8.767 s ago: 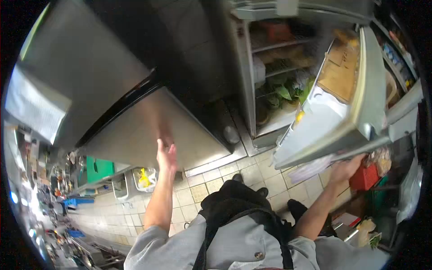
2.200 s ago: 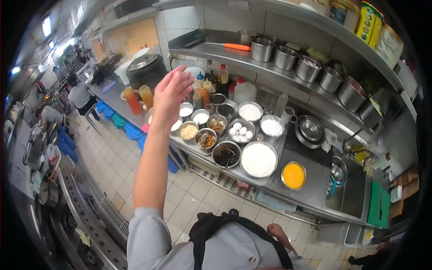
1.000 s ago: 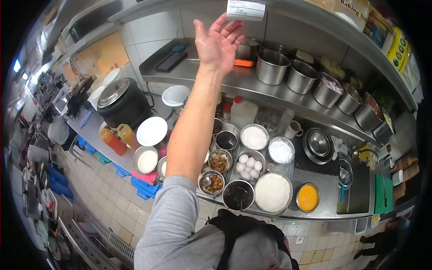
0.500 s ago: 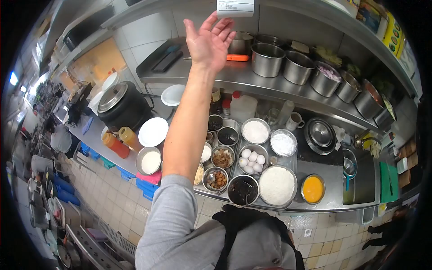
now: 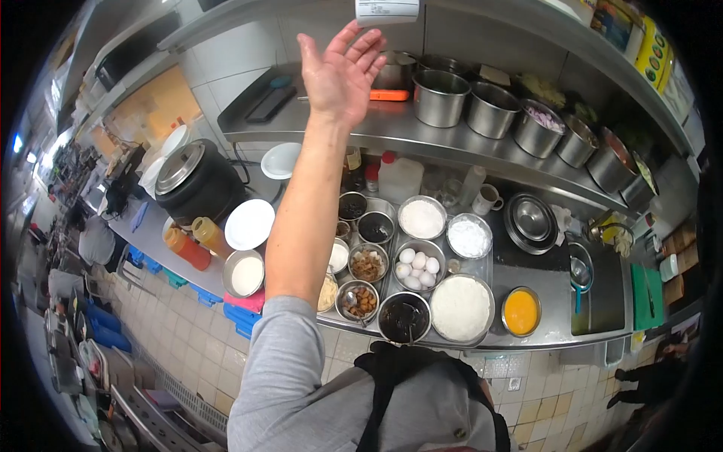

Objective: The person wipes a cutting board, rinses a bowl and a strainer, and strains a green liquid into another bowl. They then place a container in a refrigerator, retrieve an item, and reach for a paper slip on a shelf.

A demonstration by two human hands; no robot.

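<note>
A long stainless-steel surface (image 5: pixel 553 322) was seen below, crowded with containers, and a steel wall shelf (image 5: pixel 422 143) lined with metal pots was fixed above it. A black round soup kettle with a steel lid (image 5: pixel 197 184) stood at the surface's left end, well apart from a wide steel bowl of white powder (image 5: pixel 461 307) and a smaller steel bowl of white eggs (image 5: pixel 419 265) set just beside each other near the middle. The left hand (image 5: pixel 337 71) was raised on an outstretched arm in front of the wall shelf, its grip wide open with the fingers spread, and nothing was held in it. A small white printed paper slip (image 5: pixel 386 10) hung from the edge of the top shelf, just above the fingertips (image 5: pixel 354 32); contact could not be made out. The slip was judged as not yet taken. The right hand was not shown.
</note>
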